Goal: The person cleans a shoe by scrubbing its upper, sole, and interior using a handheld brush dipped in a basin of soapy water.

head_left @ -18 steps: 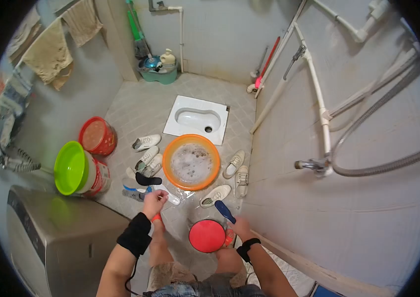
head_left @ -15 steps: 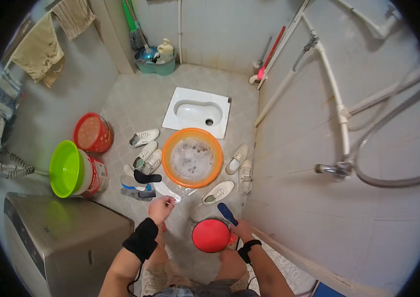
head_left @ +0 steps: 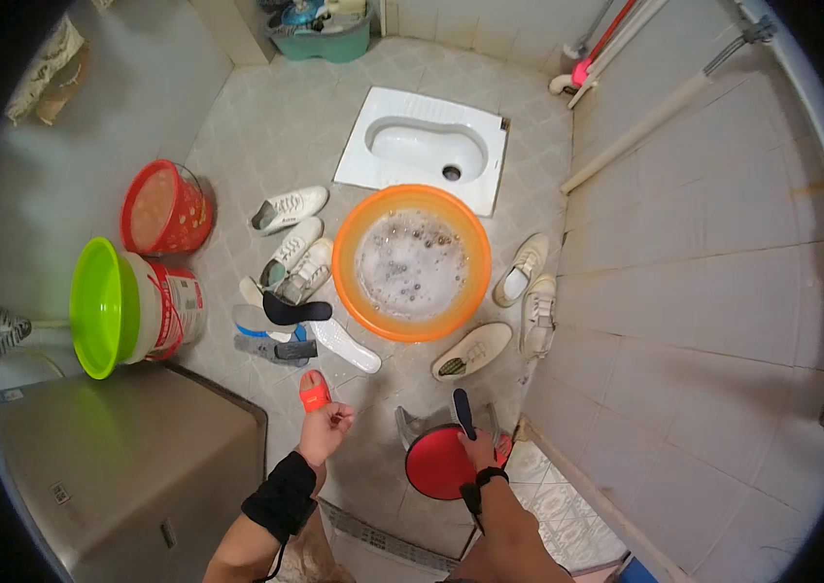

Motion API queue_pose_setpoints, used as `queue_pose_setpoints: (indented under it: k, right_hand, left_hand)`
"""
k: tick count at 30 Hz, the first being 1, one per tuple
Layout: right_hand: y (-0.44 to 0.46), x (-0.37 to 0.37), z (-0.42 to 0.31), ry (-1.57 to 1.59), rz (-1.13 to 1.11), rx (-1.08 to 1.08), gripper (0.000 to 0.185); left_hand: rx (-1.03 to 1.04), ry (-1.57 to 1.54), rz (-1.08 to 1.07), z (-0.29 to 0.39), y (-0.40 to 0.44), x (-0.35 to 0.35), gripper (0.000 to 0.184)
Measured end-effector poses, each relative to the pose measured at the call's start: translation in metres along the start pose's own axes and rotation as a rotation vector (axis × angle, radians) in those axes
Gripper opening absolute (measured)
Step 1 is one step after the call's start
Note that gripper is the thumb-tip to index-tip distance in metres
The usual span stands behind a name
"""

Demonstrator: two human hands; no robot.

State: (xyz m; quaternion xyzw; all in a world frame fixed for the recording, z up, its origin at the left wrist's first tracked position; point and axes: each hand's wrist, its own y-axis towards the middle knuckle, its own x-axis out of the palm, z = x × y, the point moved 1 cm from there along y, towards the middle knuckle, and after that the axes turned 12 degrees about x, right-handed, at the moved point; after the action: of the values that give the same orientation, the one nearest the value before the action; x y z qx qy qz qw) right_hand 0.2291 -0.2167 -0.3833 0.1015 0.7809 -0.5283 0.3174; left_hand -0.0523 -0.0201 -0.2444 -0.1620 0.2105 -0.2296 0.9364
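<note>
My right hand (head_left: 477,450) is closed on the handle end of a dark blue brush (head_left: 464,413), above the red round seat of a stool (head_left: 436,464). My left hand (head_left: 326,432) is over the floor by the red slipper on my foot (head_left: 315,391); its fingers are curled, and whatever they hold, if anything, is too small to make out. Ahead stands an orange basin (head_left: 344,275) of foamy water. White shoes (head_left: 292,208) lie left of it and more shoes (head_left: 473,352) lie right of it. Insoles (head_left: 346,346) are spread near my left hand.
A green basin (head_left: 101,309) rests against a white bucket (head_left: 177,309), with a red bucket (head_left: 167,207) behind. The squat toilet (head_left: 422,146) is beyond the orange basin. A metallic appliance (head_left: 130,457) stands at the left, a tiled wall (head_left: 694,311) at the right.
The view has tilted down and come closer to the floor. The stool's legs now show, and the brush in my right hand points more upright. My left hand is further from the insoles.
</note>
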Motion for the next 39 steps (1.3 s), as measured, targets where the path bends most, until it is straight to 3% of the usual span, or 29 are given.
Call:
queue_pose_setpoints:
  k: [2,3,5,7,9,10,12,16,18,19,21,23,24,27,29,30,33,34,39]
  right_hand:
    - [0.009,0.038,0.020,-0.246,0.429,-0.254,0.044]
    - [0.001,0.038,0.013,-0.257,0.412,-0.245,0.044]
    - [-0.013,0.030,-0.021,0.041,-0.142,0.083,0.045]
    - [-0.018,0.080,-0.006,0.192,-0.153,0.058,0.047]
    - [-0.055,0.065,-0.047,0.206,-0.355,0.133,0.047]
    - [-0.061,0.068,-0.056,0.198,-0.356,0.132,0.047]
    - [-0.070,0.066,-0.069,-0.020,-0.426,-0.041,0.046]
    - [-0.058,0.025,-0.100,-0.079,-0.361,-0.040,0.041]
    - [-0.053,-0.022,-0.122,0.073,-0.168,-0.008,0.035]
    - [-0.054,-0.047,-0.130,-0.038,-0.036,-0.049,0.032]
    - [-0.081,-0.109,-0.179,0.113,0.006,-0.069,0.025]
    - [-0.090,-0.151,-0.209,0.534,-0.103,0.145,0.017]
    - [-0.082,-0.160,-0.216,0.539,-0.102,0.148,0.017]
    - [-0.051,-0.169,-0.216,0.677,-0.033,0.021,0.013]
    - [-0.011,-0.162,-0.208,0.502,0.026,0.023,0.019]
    - [-0.031,-0.187,-0.250,0.647,-0.074,0.046,0.024]
    - [-0.002,-0.180,-0.250,0.785,-0.141,0.074,0.026]
    - [0.009,-0.179,-0.249,0.756,-0.176,0.058,0.027]
    - [0.059,-0.175,-0.249,0.780,-0.216,0.062,0.025]
  left_hand:
    - [-0.040,-0.016,0.015,-0.035,-0.001,0.003,0.011]
    - [-0.064,-0.035,0.032,-0.049,-0.006,0.003,0.011]
    - [-0.093,-0.026,-0.009,-0.045,-0.006,-0.002,0.010]
    - [-0.107,-0.021,-0.032,-0.038,-0.004,-0.006,0.009]
    - [-0.100,0.035,-0.036,-0.034,-0.009,-0.010,0.009]
    - [-0.103,0.029,-0.031,-0.034,-0.010,-0.014,0.009]
    - [-0.106,0.021,-0.015,-0.031,-0.010,-0.020,0.009]
    - [-0.089,-0.142,0.063,-0.033,-0.002,-0.035,0.009]
    - [-0.083,-0.091,0.077,-0.023,0.009,-0.048,0.012]
    - [-0.068,-0.100,0.081,-0.009,0.017,-0.057,0.012]
    - [-0.007,0.045,0.047,0.024,0.030,-0.074,0.012]
    - [0.009,0.037,0.041,0.028,0.047,-0.077,0.013]
    - [0.013,0.036,0.031,0.032,0.055,-0.078,0.013]
    - [-0.011,0.081,0.009,0.038,0.081,-0.076,0.013]
    - [-0.022,0.143,-0.002,0.041,0.096,-0.072,0.012]
    - [-0.037,0.195,0.001,0.043,0.104,-0.069,0.012]
    - [-0.007,0.212,0.035,0.054,0.117,-0.055,0.013]
    - [-0.085,0.206,0.031,0.072,0.121,-0.050,0.012]
    - [-0.070,0.049,0.070,0.006,0.139,0.008,0.015]
